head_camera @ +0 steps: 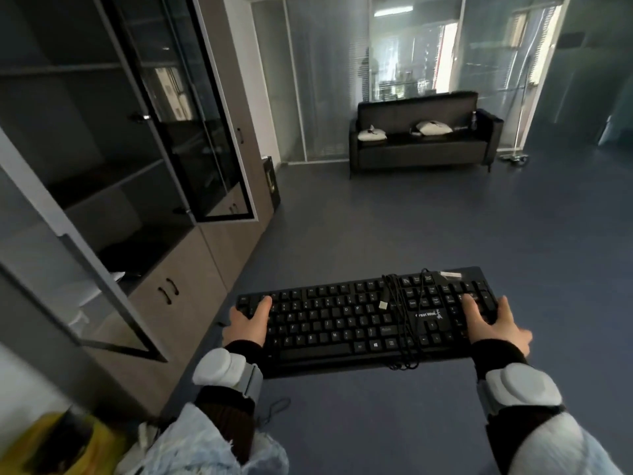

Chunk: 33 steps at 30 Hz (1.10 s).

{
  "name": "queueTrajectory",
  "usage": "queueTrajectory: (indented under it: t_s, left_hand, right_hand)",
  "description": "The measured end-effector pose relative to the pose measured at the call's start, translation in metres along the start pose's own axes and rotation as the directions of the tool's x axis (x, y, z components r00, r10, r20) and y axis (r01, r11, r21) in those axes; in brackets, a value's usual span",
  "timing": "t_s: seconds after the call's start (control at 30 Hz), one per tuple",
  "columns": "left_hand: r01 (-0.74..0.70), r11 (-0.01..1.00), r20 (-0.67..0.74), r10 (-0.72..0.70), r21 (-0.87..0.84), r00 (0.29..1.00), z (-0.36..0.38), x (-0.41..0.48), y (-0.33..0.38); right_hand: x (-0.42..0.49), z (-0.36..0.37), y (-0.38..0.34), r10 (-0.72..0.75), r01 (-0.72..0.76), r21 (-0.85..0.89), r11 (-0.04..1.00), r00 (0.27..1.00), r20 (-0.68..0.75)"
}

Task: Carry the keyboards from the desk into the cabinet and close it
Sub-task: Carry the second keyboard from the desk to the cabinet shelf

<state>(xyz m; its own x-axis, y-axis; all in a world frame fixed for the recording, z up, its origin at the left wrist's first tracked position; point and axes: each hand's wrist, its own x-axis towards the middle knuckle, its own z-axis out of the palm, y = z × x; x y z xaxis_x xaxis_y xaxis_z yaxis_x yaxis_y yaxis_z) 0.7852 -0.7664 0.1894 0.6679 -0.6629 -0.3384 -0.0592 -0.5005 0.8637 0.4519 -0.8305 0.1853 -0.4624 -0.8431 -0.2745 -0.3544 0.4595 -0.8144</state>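
You held the black plastic full-size keyboard level in the air above the blue floor, just right of the grey cabinet with open glass doors. Your left grip and right grip each clasped a short end, thumbs on the keys. It looked stiff and light, perhaps with a second slab beneath that could slide. The loose black cable round its middle might snag, so the ends were the sound hold.

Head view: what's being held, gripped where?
The black keyboard, by its two short ends: left hand at the left end, right hand at the right.
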Motion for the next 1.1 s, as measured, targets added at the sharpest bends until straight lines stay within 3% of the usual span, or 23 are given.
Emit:
queueTrajectory:
  t_s: [0.5, 0.77, 0.97, 1.1]
  left_hand:
    - [0.113, 0.976, -0.250, -0.158, -0.186, 0.955, 0.046, 0.224, 0.099]
    - [0.198, 0.944, -0.521, -0.313, -0.264, 0.794, 0.001, 0.327, 0.116]
    - [0.215, 0.929, -0.621, -0.362, -0.301, 0.695, -0.068, 0.411, 0.116]
    - [0.208, 0.921, -0.632, -0.379, -0.330, 0.675, -0.109, 0.460, 0.132]
  right_hand:
    - [0.210, 0.212, -0.217, -0.197, 0.217, -0.044, 0.975, 0.941, 0.275]
    - [0.243, 0.377, -0.325, -0.342, 0.376, 0.015, 0.927, 0.825, 0.451]
    - [0.222, 0.517, -0.390, -0.333, 0.439, -0.024, 0.898, 0.714, 0.616]
    - [0.206, 0.582, -0.435, -0.341, 0.474, -0.040, 0.879, 0.687, 0.641]
